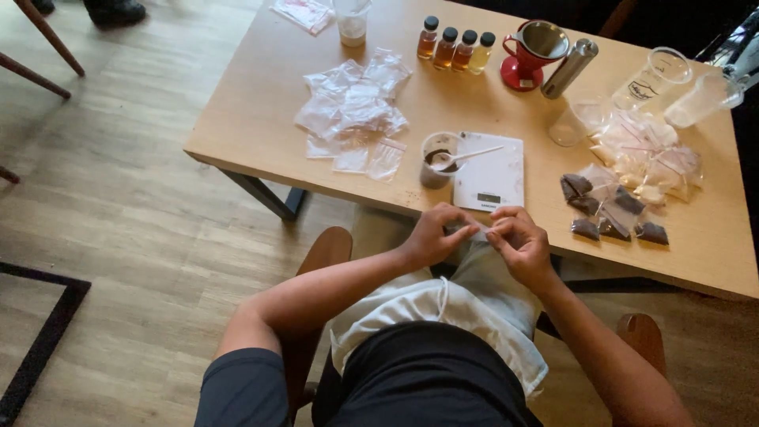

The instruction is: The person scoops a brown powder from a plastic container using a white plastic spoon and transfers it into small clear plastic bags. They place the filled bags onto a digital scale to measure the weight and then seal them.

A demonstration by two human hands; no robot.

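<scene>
Both hands, the left hand [431, 235] and the right hand [518, 241], pinch a tiny clear bag [477, 231] between them. It lies sideways, its long side running hand to hand. They hold it just below the white scale [492, 171].

Light wood plank floor [134, 198], pale wooden table [261, 119] on dark legs, wooden chair [328, 249], soft daylight.

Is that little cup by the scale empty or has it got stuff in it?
Not empty: the cup holds dark brown powder, with a white spoon resting in it.
</scene>
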